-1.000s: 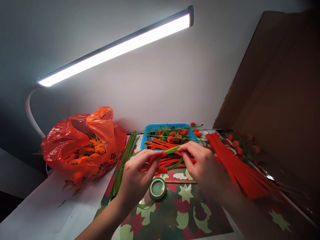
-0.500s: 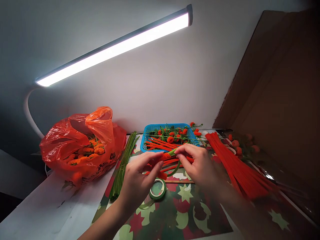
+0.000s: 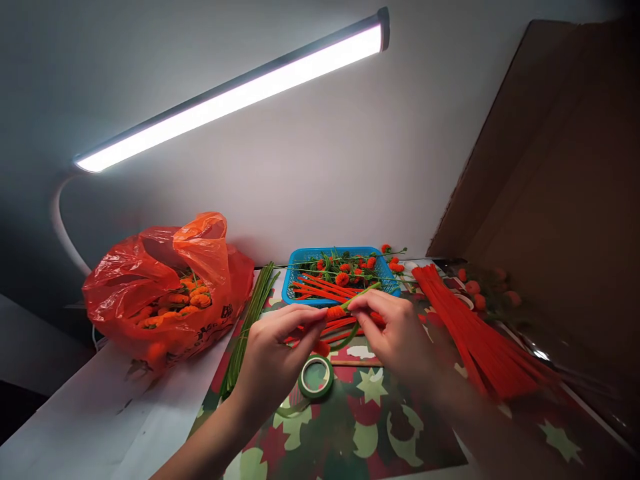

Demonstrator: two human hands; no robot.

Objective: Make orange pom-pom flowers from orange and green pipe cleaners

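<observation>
Above the patterned mat, my left hand (image 3: 273, 357) and my right hand (image 3: 395, 330) pinch one small piece between them: an orange pipe cleaner coil (image 3: 335, 312) wound on a green stem (image 3: 361, 295). The left fingertips grip the coil's left end. My right fingers hold the stem just right of the coil. A roll of green tape (image 3: 316, 377) lies flat on the mat below the hands.
A blue basket (image 3: 300, 259) of orange flowers and cut pipe cleaners stands behind the hands. Green stems (image 3: 247, 320) lie to the left, beside an orange plastic bag (image 3: 165, 293) of finished pieces. A bundle of red pipe cleaners (image 3: 470, 327) lies right. A lamp bar (image 3: 235, 93) hangs overhead.
The orange coil on the green stem has grown a little longer and shifted slightly right. Both hands stay pinched on it, with my right hand lower than before.
</observation>
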